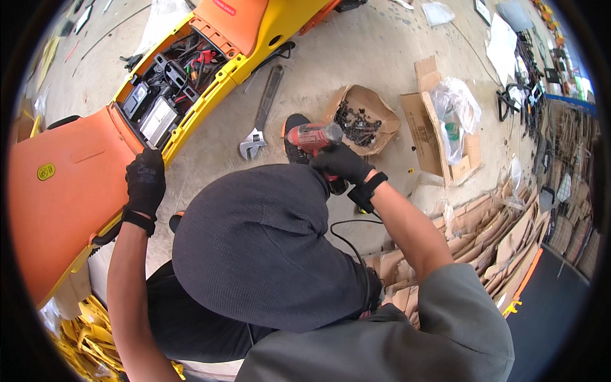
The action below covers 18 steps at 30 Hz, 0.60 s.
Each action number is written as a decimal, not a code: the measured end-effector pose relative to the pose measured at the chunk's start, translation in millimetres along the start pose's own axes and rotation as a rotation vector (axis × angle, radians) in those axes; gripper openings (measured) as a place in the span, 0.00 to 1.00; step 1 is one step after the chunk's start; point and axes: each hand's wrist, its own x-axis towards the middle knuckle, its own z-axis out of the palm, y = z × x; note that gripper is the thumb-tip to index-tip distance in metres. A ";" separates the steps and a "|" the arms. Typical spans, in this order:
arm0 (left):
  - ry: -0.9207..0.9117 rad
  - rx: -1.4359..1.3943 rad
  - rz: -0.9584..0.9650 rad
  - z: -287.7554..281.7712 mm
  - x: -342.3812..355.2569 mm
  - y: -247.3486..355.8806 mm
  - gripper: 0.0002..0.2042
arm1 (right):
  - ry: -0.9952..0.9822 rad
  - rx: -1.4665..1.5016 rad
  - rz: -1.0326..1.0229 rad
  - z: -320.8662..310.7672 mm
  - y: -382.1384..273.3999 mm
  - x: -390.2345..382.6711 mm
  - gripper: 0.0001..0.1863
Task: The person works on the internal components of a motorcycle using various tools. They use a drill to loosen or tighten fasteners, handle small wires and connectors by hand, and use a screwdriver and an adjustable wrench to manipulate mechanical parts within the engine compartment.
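My left hand point(144, 184), in a black glove, grips the edge of an orange panel point(70, 184) on a yellow vehicle body point(226, 79). Beside it is an open compartment point(172, 83) holding cables, black parts and silver units. My right hand point(344, 162), also gloved, is closed on a red cordless power tool point(310, 136), held above a black shoe point(294, 151). A large adjustable wrench point(264, 111) lies on the floor between the vehicle and the tool. Dark grey fabric point(254, 242) fills the lower middle, hiding what is beneath.
A cardboard container point(388, 134) of small black parts and an open box point(423, 143) with clear plastic stand on the floor point(318, 57). Stacked cardboard point(509, 248) lies right, a dark mat point(554, 318) beyond it. Black parts point(509, 102) lie upper right, yellow scraps point(89, 331) lower left.
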 end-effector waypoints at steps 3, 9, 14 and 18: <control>0.014 -0.183 -0.040 -8.7 -2.1 14.8 0.07 | -0.010 0.022 0.000 -3.7 10.3 -5.8 0.17; -0.046 -0.864 -0.150 -25.4 10.1 62.7 0.02 | 0.035 0.098 -0.021 0.0 17.6 -14.4 0.17; -0.032 -1.156 -0.277 10.8 13.9 87.1 0.03 | 0.052 0.098 -0.038 3.4 18.1 -6.1 0.17; -0.328 -1.558 -0.453 34.9 14.5 111.3 0.09 | 0.071 0.093 0.026 -7.3 20.5 -19.6 0.21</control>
